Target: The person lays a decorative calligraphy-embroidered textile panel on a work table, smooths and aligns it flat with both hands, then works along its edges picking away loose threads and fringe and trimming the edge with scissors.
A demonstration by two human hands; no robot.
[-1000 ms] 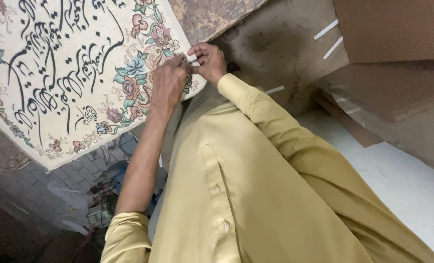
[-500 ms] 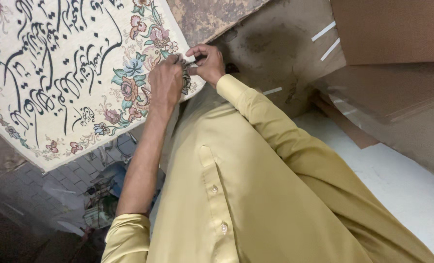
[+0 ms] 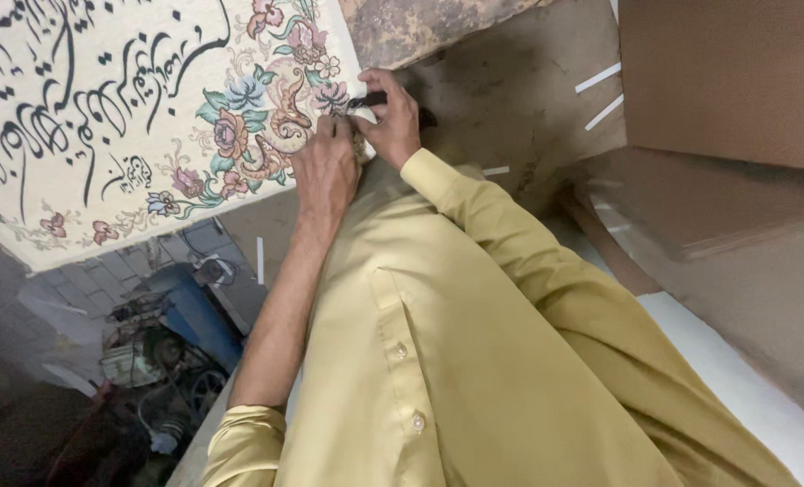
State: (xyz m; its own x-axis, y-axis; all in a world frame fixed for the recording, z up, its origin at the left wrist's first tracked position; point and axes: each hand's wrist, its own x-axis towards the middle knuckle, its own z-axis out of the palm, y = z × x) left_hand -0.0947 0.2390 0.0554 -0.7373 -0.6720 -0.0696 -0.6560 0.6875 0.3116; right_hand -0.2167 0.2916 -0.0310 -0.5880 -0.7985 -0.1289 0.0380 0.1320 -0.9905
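Brown, worn flooring fills the far middle of the view, with white strips scattered on it and cardboard sheets stacked at the right. A cream panel with black script and a floral border is seen at the far left, its corner reaching the hands. The left hand is laid on that corner, fingers curled down onto the flowered edge; whether anything is pinched in its grip cannot be told. Just beside it, touching, the right hand is closed around a small dark tool (only its tip shows), which is held at the panel's edge. A yellow-green shirt takes up the near half of the view, its left sleeve rolled above the elbow. Below the panel, at the near left, a blue machine is seen on a tiled floor.
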